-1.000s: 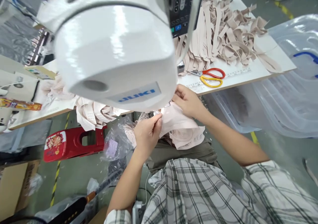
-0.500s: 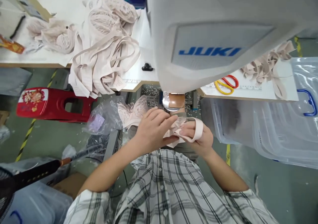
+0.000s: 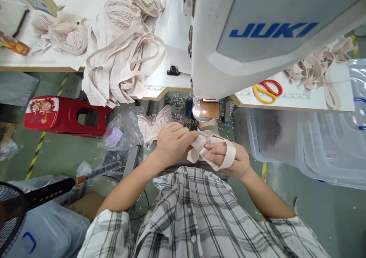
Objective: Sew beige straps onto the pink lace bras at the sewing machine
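Between my hands, in front of the sewing machine (image 3: 210,71), is a pale pink lace bra (image 3: 199,143). My left hand (image 3: 174,141) is closed on its band, thumb and fingers pinched together. My right hand (image 3: 233,157) grips the other side, with a strap looped over the backs of its fingers. A lace cup (image 3: 156,122) hangs to the left, beyond my left hand; whether it belongs to the same bra is hidden. The machine's small round plate with a brown patch (image 3: 208,108) sits just past my hands.
Several pale pink bras (image 3: 122,56) lie heaped on the left table. Scissors with red and yellow handles (image 3: 265,92) and fabric strips (image 3: 311,69) are on the right table. A red stool (image 3: 67,117), a plastic bag (image 3: 121,130) and clear bins (image 3: 320,147) stand around below.
My left hand has gone from outstretched fingers to a closed pinch on the bra's band. The strap loop on my right hand sits slightly lower. The whole view has shifted a little.
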Demonstrator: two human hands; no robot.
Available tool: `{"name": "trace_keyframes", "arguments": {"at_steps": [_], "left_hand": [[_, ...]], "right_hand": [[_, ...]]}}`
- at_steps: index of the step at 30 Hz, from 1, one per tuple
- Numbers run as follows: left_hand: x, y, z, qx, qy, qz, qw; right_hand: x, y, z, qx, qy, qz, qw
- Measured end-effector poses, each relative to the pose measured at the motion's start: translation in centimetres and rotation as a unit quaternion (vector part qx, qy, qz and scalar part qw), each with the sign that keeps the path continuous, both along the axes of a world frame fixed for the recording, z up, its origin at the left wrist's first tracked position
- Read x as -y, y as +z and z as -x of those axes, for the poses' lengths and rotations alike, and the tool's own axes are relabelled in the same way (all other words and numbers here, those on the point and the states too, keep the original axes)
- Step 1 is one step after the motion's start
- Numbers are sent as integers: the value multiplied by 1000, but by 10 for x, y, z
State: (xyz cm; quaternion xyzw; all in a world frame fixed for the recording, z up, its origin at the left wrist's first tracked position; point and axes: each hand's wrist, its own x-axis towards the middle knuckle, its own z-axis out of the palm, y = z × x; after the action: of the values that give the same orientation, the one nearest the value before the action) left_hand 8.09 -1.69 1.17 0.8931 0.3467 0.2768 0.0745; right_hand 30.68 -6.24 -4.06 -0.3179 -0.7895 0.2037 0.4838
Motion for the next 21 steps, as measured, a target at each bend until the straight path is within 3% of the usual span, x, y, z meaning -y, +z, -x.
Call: {"name": "trace_keyframes", "arguments": {"at_steps": [2, 4, 5, 7, 9, 10, 12, 14, 16, 19, 21], "left_hand": [[11, 8, -4, -19, -28, 171, 985], [26, 19, -9, 1, -122, 354, 927], [33, 26, -12, 30, -188, 419, 888], [44, 38, -13, 98, -298, 483, 817], [46, 44, -6, 154, -311, 505, 791], [42, 44, 0, 173, -269, 519, 793], [29, 37, 15, 189, -99, 558, 802], [11, 24, 25, 191, 90, 583, 784], [-7, 8, 27, 194, 202, 595, 753], [-24, -11, 20, 225, 235, 609, 724], [-31, -17, 16, 217, 225, 599, 737]], "right_hand": [[-8, -20, -11, 55, -19, 61, 996], [-18, -45, -20, 162, -54, 172, 970], [-23, -57, -23, 228, -65, 236, 942], [-29, -77, -26, 338, -60, 333, 879], [-30, -87, -29, 383, -61, 376, 842], [-28, -89, -31, 387, -69, 385, 835], [-23, -87, -37, 397, -81, 412, 816], [-14, -81, -44, 398, -84, 437, 802], [-3, -76, -50, 391, -90, 452, 797], [13, -73, -55, 370, -125, 473, 790], [22, -70, -60, 342, -149, 498, 783]]}}
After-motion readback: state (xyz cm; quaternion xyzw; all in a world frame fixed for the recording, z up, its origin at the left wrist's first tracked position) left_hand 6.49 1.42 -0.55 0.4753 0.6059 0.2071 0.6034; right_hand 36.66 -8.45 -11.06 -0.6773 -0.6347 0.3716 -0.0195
